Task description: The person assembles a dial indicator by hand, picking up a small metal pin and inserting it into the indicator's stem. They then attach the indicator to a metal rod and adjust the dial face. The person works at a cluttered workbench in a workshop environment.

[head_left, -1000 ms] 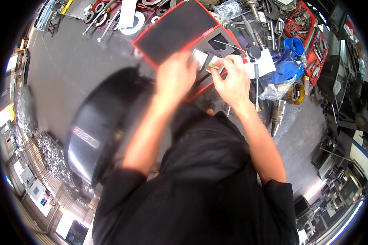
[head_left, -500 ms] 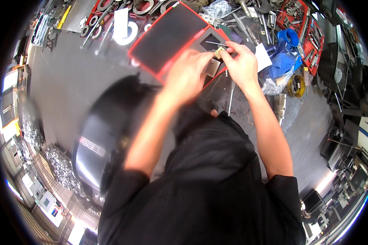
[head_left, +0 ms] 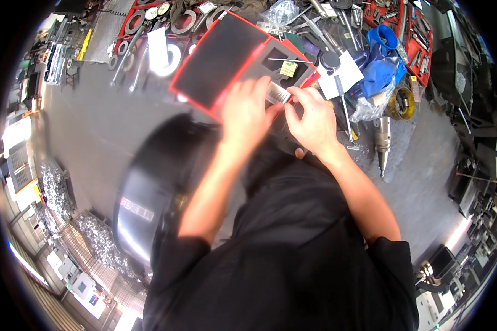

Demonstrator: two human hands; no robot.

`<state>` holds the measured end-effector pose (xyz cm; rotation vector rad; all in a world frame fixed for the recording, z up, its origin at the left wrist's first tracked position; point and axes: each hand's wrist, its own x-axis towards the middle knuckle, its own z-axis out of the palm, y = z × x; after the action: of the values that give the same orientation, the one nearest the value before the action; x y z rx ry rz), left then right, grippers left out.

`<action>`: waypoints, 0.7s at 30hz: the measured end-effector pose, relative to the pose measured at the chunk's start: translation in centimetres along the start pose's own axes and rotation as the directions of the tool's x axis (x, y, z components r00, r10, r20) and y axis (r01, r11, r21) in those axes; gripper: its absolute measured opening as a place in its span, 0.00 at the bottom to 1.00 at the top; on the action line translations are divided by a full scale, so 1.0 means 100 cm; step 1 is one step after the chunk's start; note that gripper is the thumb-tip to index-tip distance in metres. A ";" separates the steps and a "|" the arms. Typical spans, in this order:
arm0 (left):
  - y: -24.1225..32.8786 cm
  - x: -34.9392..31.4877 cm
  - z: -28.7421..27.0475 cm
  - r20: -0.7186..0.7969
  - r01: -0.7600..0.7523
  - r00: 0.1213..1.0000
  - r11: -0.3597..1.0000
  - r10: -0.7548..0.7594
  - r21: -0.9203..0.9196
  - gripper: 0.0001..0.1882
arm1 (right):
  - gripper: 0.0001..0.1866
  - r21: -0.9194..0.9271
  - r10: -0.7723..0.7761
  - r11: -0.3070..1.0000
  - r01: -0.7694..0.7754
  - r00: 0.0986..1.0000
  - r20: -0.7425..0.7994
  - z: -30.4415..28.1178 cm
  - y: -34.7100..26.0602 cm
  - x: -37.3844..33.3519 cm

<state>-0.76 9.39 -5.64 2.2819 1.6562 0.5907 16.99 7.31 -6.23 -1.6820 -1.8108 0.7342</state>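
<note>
A red case [head_left: 183, 70] lies open on the bench, its dark-lined lid to the left and a grey foam insert [head_left: 255, 69] to the right. A small pale yellow-green piece [head_left: 288, 68] sits in the foam's dark cutout, with a thin metal rod [head_left: 284, 59] just above it. Over the case's near edge, a small white box with print [head_left: 278, 94] is between my hands. My left hand [head_left: 245, 113] has its fingers curled at the box's left side. My right hand [head_left: 315, 118] pinches near its right end. My fingers partly hide the box.
A round dark gauge with a stem [head_left: 330, 60] lies on white paper [head_left: 345, 77] right of the case. Beyond are a blue ring [head_left: 383, 38], a yellow ring [head_left: 401, 103], a metal tool holder [head_left: 382, 140] and metal rings [head_left: 183, 22]. A rounded black machine part [head_left: 143, 190] stands at left.
My right fingers have let go of the small yellow-green piece, which now rests in the foam cutout. Both hands have moved nearer to me, around the white box.
</note>
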 end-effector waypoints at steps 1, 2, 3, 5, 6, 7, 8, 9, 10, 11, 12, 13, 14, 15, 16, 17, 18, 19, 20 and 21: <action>0.000 -0.001 0.001 -0.004 0.009 1.000 1.000 -0.009 0.008 0.33 | 0.19 -0.012 -0.004 1.000 0.004 1.000 0.006 0.001 0.000 -0.001; -0.001 -0.001 0.001 -0.004 0.014 1.000 1.000 -0.014 0.001 0.33 | 0.20 0.000 -0.001 1.000 0.001 1.000 0.015 0.002 0.001 0.000; -0.002 -0.002 0.001 -0.003 0.020 1.000 1.000 -0.020 -0.006 0.33 | 0.20 -0.003 -0.025 1.000 0.025 1.000 0.005 0.002 0.002 0.001; -0.002 -0.003 -0.001 0.001 0.030 1.000 0.999 -0.030 -0.021 0.33 | 0.21 -0.013 -0.072 0.997 0.072 0.997 -0.014 0.002 0.006 0.004; -0.002 -0.003 -0.005 0.006 0.037 0.999 0.999 -0.037 -0.029 0.33 | 0.20 -0.012 -0.072 0.997 0.072 0.997 -0.041 0.002 0.007 0.005; -0.003 -0.002 -0.007 0.011 0.043 0.999 0.998 -0.043 -0.037 0.33 | 0.19 -0.012 -0.072 0.997 0.071 0.995 -0.069 0.002 0.009 0.006; -0.004 -0.002 -0.008 -0.010 0.034 0.999 0.999 -0.035 -0.039 0.29 | 0.19 -0.012 -0.070 0.998 0.069 0.993 -0.097 0.000 0.010 0.006; -0.007 -0.002 -0.010 -0.033 0.029 0.999 0.998 -0.031 -0.057 0.27 | 0.17 0.059 -0.026 0.998 0.031 0.996 -0.090 -0.005 0.005 0.006; -0.012 -0.003 -0.013 -0.056 0.029 0.998 0.997 -0.033 -0.072 0.24 | 0.15 0.131 0.015 0.991 -0.005 0.997 -0.076 -0.015 -0.005 0.006; -0.017 -0.004 -0.016 -0.078 0.026 0.996 0.996 -0.033 -0.088 0.22 | 0.13 0.201 0.058 0.979 -0.045 0.997 -0.059 -0.025 -0.014 0.006; -0.020 -0.005 -0.022 -0.055 0.073 0.995 0.988 -0.081 -0.134 0.17 | 0.09 0.295 -0.046 0.951 0.090 0.987 -0.155 -0.035 -0.024 0.005; -0.022 -0.008 -0.028 -0.058 0.113 0.990 0.974 -0.126 -0.194 0.15 | 0.09 0.363 -0.096 0.920 0.145 0.984 -0.149 -0.053 -0.039 0.001; -0.022 -0.013 -0.035 -0.074 0.155 0.981 0.956 -0.179 -0.248 0.14 | 0.10 0.375 -0.103 0.921 0.106 0.994 -0.029 -0.085 -0.067 -0.007; -0.022 -0.021 -0.042 -0.091 0.197 0.968 0.933 -0.234 -0.300 0.13 | 0.11 0.392 -0.223 0.902 0.182 0.973 0.063 -0.119 -0.088 -0.012; -0.024 -0.028 -0.047 -0.098 0.210 0.964 0.933 -0.247 -0.293 0.13 | 0.10 0.480 -0.324 0.833 0.274 0.946 0.021 -0.137 -0.096 -0.022; -0.024 -0.035 -0.050 -0.084 0.241 0.956 0.916 -0.281 -0.321 0.13 | 0.09 0.560 -0.418 0.748 0.355 0.908 -0.017 -0.156 -0.104 -0.030; -0.022 -0.032 -0.046 -0.043 0.241 0.960 0.897 -0.275 -0.371 0.13 | 0.08 0.685 -0.479 0.601 0.412 0.872 -0.104 -0.171 -0.102 -0.038; -0.021 -0.036 -0.043 -0.015 0.259 0.957 0.879 -0.289 -0.399 0.14 | 0.07 0.754 -0.498 0.497 0.429 0.853 -0.157 -0.177 -0.106 -0.042; -0.020 -0.043 -0.040 0.021 0.281 0.954 0.871 -0.298 -0.403 0.14 | 0.07 0.813 -0.518 0.381 0.441 0.830 -0.208 -0.183 -0.109 -0.044; -0.015 -0.047 -0.040 0.034 0.264 0.960 0.868 -0.276 -0.420 0.14 | 0.06 0.831 -0.496 0.358 0.426 0.841 -0.218 -0.186 -0.121 -0.046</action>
<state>-5.10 5.31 -3.58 1.7081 1.6301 0.8216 22.28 2.35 15.25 -0.4203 -1.4106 1.1676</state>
